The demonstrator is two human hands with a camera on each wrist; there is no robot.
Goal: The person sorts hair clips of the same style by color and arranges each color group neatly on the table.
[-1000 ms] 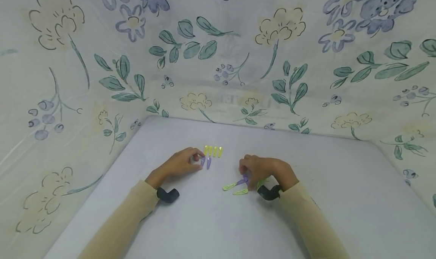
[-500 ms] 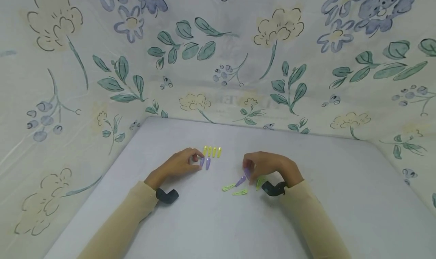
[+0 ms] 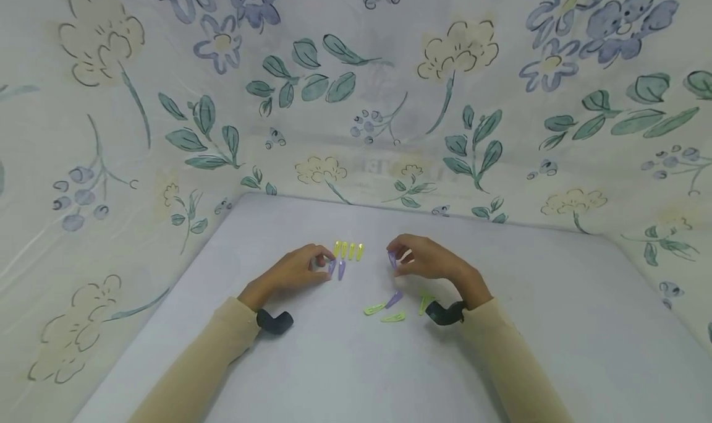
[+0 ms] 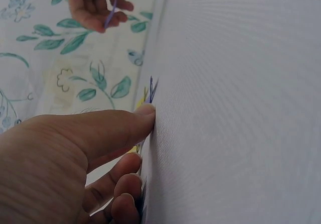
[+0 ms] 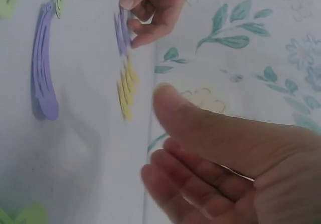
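Observation:
My left hand (image 3: 297, 268) rests on the table and pinches a purple hair clip (image 3: 332, 266) between thumb and fingertips. Just right of it lies another purple hair clip (image 3: 342, 270), below a row of several yellow hair clips (image 3: 351, 251). Raised over the table, my right hand (image 3: 428, 259) pinches a further purple hair clip (image 3: 392, 260); the left wrist view shows that clip (image 4: 111, 14) edge-on. A loose purple hair clip (image 5: 44, 66) lies below the right hand, touching or close to a green hair clip (image 3: 374, 309).
Another green hair clip (image 3: 393, 317) lies nearby, and more green hair clips (image 3: 425, 300) sit by the right wrist's black band (image 3: 445, 313). The white table (image 3: 311, 361) ends at a floral-printed cloth (image 3: 389, 182) behind and at the left.
My right hand has picked a purple hair clip from the loose pile and carried it up and away, toward the back of the table. My left hand has stayed in place.

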